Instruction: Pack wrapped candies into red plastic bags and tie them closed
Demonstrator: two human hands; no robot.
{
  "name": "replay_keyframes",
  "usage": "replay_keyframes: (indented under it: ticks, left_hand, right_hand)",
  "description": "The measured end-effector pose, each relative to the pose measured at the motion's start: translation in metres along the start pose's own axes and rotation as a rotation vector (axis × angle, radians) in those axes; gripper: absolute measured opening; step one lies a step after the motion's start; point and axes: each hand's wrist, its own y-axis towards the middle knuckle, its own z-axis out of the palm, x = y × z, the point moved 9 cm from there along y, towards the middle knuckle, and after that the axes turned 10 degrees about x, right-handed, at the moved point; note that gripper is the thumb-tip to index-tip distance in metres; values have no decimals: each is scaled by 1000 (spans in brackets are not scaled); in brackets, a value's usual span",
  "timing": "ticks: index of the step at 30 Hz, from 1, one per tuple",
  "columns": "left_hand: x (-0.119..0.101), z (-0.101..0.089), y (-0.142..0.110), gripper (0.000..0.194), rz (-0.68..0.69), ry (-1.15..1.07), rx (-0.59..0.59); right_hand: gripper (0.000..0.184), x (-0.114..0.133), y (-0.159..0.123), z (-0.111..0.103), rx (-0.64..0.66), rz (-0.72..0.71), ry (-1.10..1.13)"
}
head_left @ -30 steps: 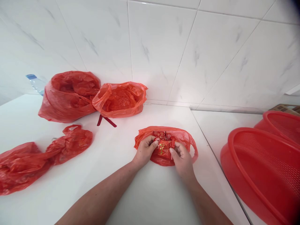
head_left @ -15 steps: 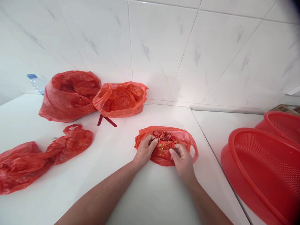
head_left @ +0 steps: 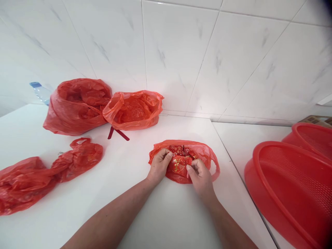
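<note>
A small red plastic bag (head_left: pixel 204 154) lies on the white counter in front of me, with red packets printed in gold (head_left: pixel 179 150) showing at its mouth. My left hand (head_left: pixel 158 166) pinches the bag's left side, fingers curled. My right hand (head_left: pixel 200 176) is closed on a thin red strip (head_left: pixel 187 172) at the bag's front, beside a small red pouch with a gold character (head_left: pixel 177 165).
Two larger open red bags (head_left: pixel 77 105) (head_left: pixel 133 110) stand against the tiled wall, with a plastic bottle (head_left: pixel 38 90) behind them. Crumpled red bags (head_left: pixel 23 183) lie at the left. Two red mesh baskets (head_left: pixel 287 188) sit at the right. A red ribbon (head_left: pixel 118 133) lies nearby.
My right hand has shifted slightly left and nearer to me, pulling the thin red strip. The left hand stays pinched on the bag.
</note>
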Motion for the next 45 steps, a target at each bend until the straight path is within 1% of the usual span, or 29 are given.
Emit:
replay_keyframes:
  ticks: [4,7,9,14,18,20,28,31,33,36,38,40,42,43,45]
  left_hand:
    - [-1,8,0,20,4,11,72]
    - [-2,12,-1,16,16,36,109]
    - [-3,12,-2,18,22,46,116]
    - [0,9,-1,21,6,2,91]
    - [1,4,-2,23,-13,-21,30]
    - [1,4,-3,23,-15,-32,18]
    - [-5,3,-2,22,34,97,13]
    - [-3,1,-2,21,23,103,-9]
    - [-2,-1,-2,21,17,93,-28]
    - [-1,0,-2,19,18,43,-12]
    - [-1,7,-2,17,14,-47,64]
    - [-1,18,-2,25,6,-122,169]
    - [-2,24,-3,27,10,-122,228]
    - [-3,23,-3,24,21,-102,225]
    - [-4,18,-4,19,55,-48,164]
  right_hand:
    - [26,1,-1,-2,6,40,14]
    - [28,4,-1,-2,11,13,-6]
    - [31,3,0,-2,10,-6,-26]
    - [35,0,1,-2,-8,-10,-56]
    - [34,5,-1,1,21,2,-51]
    - [34,7,-1,3,33,6,-46]
    - [33,6,-1,2,40,31,-7]
    - [28,7,0,7,107,30,-3]
    - [30,7,-1,10,136,29,-29]
    - [35,3,-1,6,82,28,-59]
    - [34,0,-2,-1,17,27,-53]
    - [37,-3,-2,-7,-45,24,-56]
    - [39,-4,-3,-12,-78,19,-69]
    - [39,-3,-3,-12,-79,12,-71]
    - [34,1,-3,-13,-79,-17,-64]
